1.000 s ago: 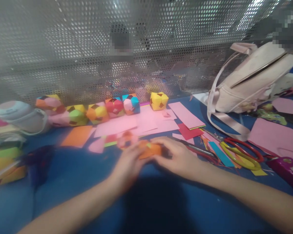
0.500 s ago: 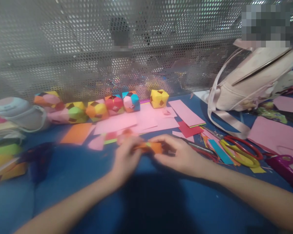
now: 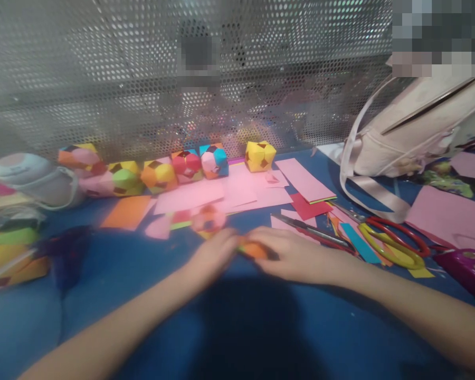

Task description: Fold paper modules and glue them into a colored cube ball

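Observation:
Both of my hands meet over a small folded orange paper piece (image 3: pixel 253 249) on the blue table (image 3: pixel 142 274). My left hand (image 3: pixel 214 256) pinches its left end, fingers closed and a little blurred. My right hand (image 3: pixel 296 256) presses and grips its right end with curled fingers. Just behind my left hand lies a small pink and orange folded paper piece (image 3: pixel 207 219). A row of colourful paper cubes (image 3: pixel 158 175) lines the back, ending in a yellow cube (image 3: pixel 260 155).
Pink paper sheets (image 3: pixel 237 192) and an orange sheet (image 3: pixel 127 212) lie behind my hands. Scissors with red and yellow handles (image 3: pixel 383 243) and paper scraps lie to the right. A pale backpack (image 3: pixel 415 129) stands at the back right. A perforated metal screen (image 3: pixel 142 79) closes the back.
My hands have lowered slightly toward the table with the orange piece, which now shows less between the fingers. The view has shifted a little.

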